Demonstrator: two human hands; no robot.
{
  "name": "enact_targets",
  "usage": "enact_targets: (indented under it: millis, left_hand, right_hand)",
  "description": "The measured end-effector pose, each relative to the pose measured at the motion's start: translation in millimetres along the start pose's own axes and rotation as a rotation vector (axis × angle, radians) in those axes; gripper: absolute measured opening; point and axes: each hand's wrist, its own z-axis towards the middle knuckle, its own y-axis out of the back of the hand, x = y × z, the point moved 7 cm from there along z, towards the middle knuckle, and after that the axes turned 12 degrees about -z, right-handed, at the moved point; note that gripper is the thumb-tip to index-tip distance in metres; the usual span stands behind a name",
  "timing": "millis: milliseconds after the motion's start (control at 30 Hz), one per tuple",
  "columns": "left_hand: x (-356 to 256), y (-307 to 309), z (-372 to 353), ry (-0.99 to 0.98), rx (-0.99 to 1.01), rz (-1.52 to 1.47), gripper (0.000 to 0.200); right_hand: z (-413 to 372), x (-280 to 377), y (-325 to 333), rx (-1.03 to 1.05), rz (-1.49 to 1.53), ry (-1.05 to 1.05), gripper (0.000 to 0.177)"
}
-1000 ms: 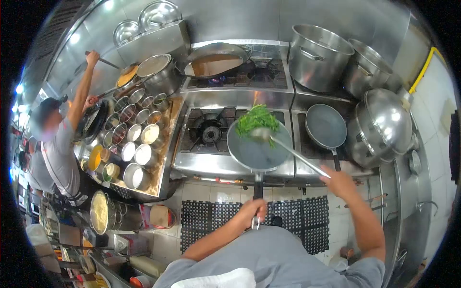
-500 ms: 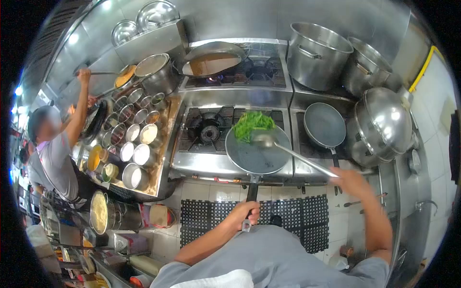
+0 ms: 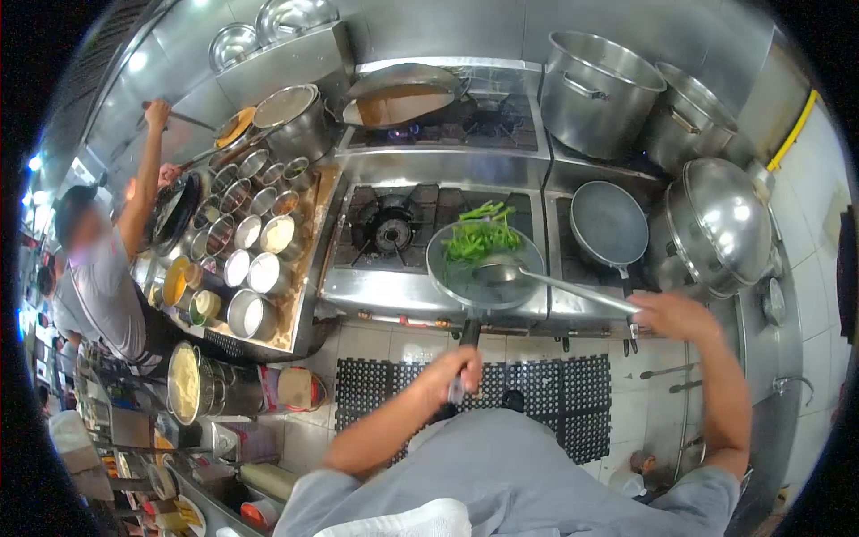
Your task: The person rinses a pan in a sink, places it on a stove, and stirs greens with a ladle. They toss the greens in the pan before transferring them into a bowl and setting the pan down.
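My left hand point(image 3: 454, 376) is wrapped round the black handle of a grey frying pan point(image 3: 470, 294) over the front stove. Green leafy vegetables point(image 3: 481, 234) lie heaped at the pan's far side, some stalks sticking up at the rim. In my right hand point(image 3: 673, 315) is the end of a long metal ladle point(image 3: 586, 294). Its bowl sits inside the pan, just at the near right of the greens. To the right, a second grey frying pan point(image 3: 609, 222) rests on the neighbouring burner.
Large steel pots point(image 3: 601, 94) stand at the back right, beside a domed steel vessel point(image 3: 723, 228). A wide pan of brown liquid point(image 3: 400, 106) is on the rear burner. Ingredient containers point(image 3: 266, 273) crowd the left counter, where a co-worker point(image 3: 103, 268) stands. Black mats point(image 3: 573, 407) cover the floor.
The pan has tilted, and the greens have shifted and loosened inside it. My right hand has moved slightly right with the ladle. The co-worker's raised arm has shifted slightly.
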Motion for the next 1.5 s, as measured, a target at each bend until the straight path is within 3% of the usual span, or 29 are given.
enact_targets:
  millis: [67,100,167,233,333,400,467,533,600,667,700,833,967,1033,1133,1233,1400,1500]
  left_hand:
    - [-24.4,-8.3,22.7,0.056,0.001,-0.041,0.026]
    - [-24.8,-12.3,28.4,0.058,0.002,-0.037,0.026]
    - [-33.0,-17.7,40.9,-0.127,-0.062,0.077,0.027]
    - [-7.7,-7.4,31.8,-0.136,-0.057,0.116,0.026]
    - [14.6,-1.8,-4.0,-0.029,-0.087,0.053,0.024]
    - [0.8,2.5,-0.1,-0.061,0.013,0.072,0.023]
    - [-30.4,-9.2,18.8,0.081,-0.030,-0.145,0.022]
    - [-43.2,-14.8,33.7,0.036,-0.078,-0.100,0.024]
    - [-38.1,-18.8,43.5,-0.098,-0.062,0.078,0.026]
    - [-8.3,-6.6,37.0,-0.143,-0.009,0.198,0.027]
    - [-9.1,-7.0,34.5,-0.140,-0.009,0.203,0.027]
    - [-2.3,12.2,36.2,-0.080,-0.114,0.186,0.026]
    - [-1.6,36.8,59.1,-0.053,-0.059,0.041,0.022]
    - [0.0,44.9,60.8,-0.066,-0.106,0.034,0.020]
    - [2.3,65.5,66.6,-0.048,-0.198,0.124,0.016]
    - [4.9,64.3,61.9,-0.089,-0.214,-0.048,0.019]
    - [23.7,67.7,50.6,-0.019,-0.196,-0.145,0.028]
    - [21.0,60.9,43.9,-0.023,-0.206,-0.172,0.030]
  right_hand:
    - [5.5,-12.4,-0.8,0.250,0.105,-0.120,0.040]
    - [8.6,-3.7,-6.8,0.247,0.107,-0.123,0.040]
    - [28.6,24.1,-24.5,0.113,-0.080,-0.232,0.039]
    - [30.2,28.3,-43.6,0.046,-0.174,-0.284,0.038]
    - [24.4,1.0,-41.4,-0.077,-0.063,-0.221,0.038]
    - [6.1,-15.8,-25.2,0.058,0.190,0.057,0.039]
    - [10.0,-12.8,1.6,0.126,0.095,0.075,0.040]
    - [11.5,-3.0,-3.4,0.180,0.008,0.071,0.041]
    - [31.2,6.5,-17.2,-0.050,-0.027,-0.100,0.040]
    - [38.3,26.6,-36.9,-0.107,-0.119,-0.232,0.039]
    - [40.9,12.0,-61.6,-0.250,-0.043,-0.191,0.039]
    - [11.1,-9.3,-82.0,-0.145,0.317,-0.174,0.042]
    - [-2.8,-18.4,-104.3,-0.097,0.372,-0.276,0.044]
    - [9.9,-21.5,-122.1,-0.311,0.363,-0.200,0.044]
    - [36.2,-5.8,-142.7,-0.318,0.384,-0.284,0.044]
    - [57.7,16.2,-144.0,-0.364,0.447,-0.271,0.044]
    - [85.7,40.7,-173.0,-0.283,0.513,-0.219,0.046]
    - [58.0,40.6,-195.9,-0.004,0.338,-0.186,0.048]
